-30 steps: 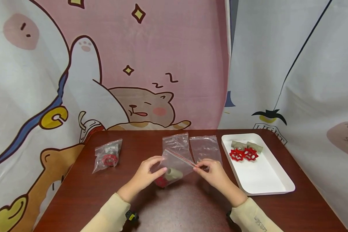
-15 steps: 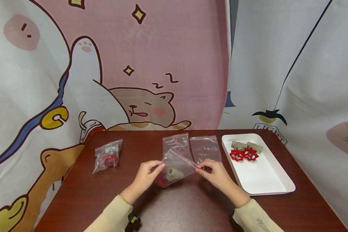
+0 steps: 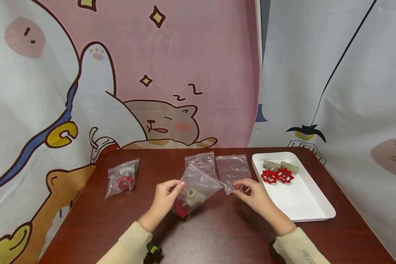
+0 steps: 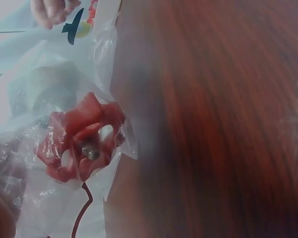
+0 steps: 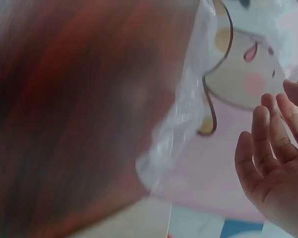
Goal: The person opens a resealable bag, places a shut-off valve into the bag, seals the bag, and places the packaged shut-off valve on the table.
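Observation:
My left hand [image 3: 163, 198] pinches the left edge of a clear zip bag [image 3: 206, 182] with a red strip along its top. Inside the bag lies a valve with a tan pipe body [image 3: 195, 197] and a red handwheel [image 4: 87, 139], the wheel hanging lowest. The bag is tilted above the table, its zip sloping down to the right. My right hand [image 3: 257, 198] is just right of the bag's lower right corner. In the right wrist view, its fingers [image 5: 260, 134] are slightly bent and apart from the bag's edge, with nothing between them and the thumb.
Two flat zip bags, one behind the held bag [image 3: 201, 158] and one beside it [image 3: 232, 167], lie on the brown table [image 3: 204, 242]. A bagged valve [image 3: 123, 179] is at left. At right, a white tray [image 3: 303, 201] bears two valves with red handwheels [image 3: 277, 176].
My right hand has let go of the zip end and moved right. The bag's top has risen and its valve tilted, while my left hand keeps its pinch.

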The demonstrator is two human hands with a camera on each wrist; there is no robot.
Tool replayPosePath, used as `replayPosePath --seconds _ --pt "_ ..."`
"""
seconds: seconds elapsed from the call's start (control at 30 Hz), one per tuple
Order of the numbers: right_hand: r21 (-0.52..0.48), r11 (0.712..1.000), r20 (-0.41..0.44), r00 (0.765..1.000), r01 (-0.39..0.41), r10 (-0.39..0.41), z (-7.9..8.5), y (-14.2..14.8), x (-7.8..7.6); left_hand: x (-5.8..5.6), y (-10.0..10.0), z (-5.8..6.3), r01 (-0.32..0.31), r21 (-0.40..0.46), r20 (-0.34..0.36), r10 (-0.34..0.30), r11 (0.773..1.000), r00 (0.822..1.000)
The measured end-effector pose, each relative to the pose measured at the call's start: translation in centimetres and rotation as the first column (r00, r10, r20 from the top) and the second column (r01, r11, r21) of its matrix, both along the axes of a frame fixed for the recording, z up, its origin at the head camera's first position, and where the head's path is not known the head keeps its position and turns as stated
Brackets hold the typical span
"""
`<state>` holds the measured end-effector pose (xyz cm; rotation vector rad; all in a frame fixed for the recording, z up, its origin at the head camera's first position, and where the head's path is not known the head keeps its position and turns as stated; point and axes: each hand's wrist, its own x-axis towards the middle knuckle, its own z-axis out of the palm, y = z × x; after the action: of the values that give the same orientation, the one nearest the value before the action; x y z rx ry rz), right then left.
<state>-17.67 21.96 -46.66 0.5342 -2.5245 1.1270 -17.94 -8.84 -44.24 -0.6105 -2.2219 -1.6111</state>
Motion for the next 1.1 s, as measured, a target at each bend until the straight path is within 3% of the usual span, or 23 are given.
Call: replayPosePath --seconds 0.23,0.47,0.57,0.7,0.8,0.97,1.1 --pt "0.140 0.975 -0.025 0.985 0.171 -0.169 1.2 4.9 0.5 -0.6 -1.1 -0.1 -0.014 0.101 0.094 0.004 0.995 0.996" --pt "0.312 0.886 -0.031 0.936 0.343 -0.352 1.7 10.1 1.4 -1.1 -1.7 0.0 -0.107 0.172 0.202 0.071 0.979 0.977" --pt "0.351 0.841 -0.004 0.899 0.411 -0.438 1.9 12.3 1.6 -1.1 -1.7 0.1 -0.161 0.165 0.222 0.122 0.973 0.967" --pt "0.405 0.784 0.081 0.836 0.470 -0.543 1.7 15.3 2.0 -1.1 -1.8 0.2 -0.175 0.191 0.239 0.127 0.966 0.963" --pt "0.420 0.762 0.149 0.791 0.493 -0.594 1.3 17.5 2.4 -1.3 -2.0 0.0 -0.181 0.227 0.251 0.122 0.957 0.960" --pt "0.422 0.761 0.280 0.727 0.493 -0.627 0.6 20.5 2.8 -2.1 -2.5 -0.5 -0.266 0.264 0.274 0.192 0.927 0.942" --pt "0.412 0.776 0.374 0.687 0.478 -0.622 -0.1 22.1 2.9 -3.2 -3.0 -1.8 -0.296 0.407 0.370 0.140 0.864 0.918"
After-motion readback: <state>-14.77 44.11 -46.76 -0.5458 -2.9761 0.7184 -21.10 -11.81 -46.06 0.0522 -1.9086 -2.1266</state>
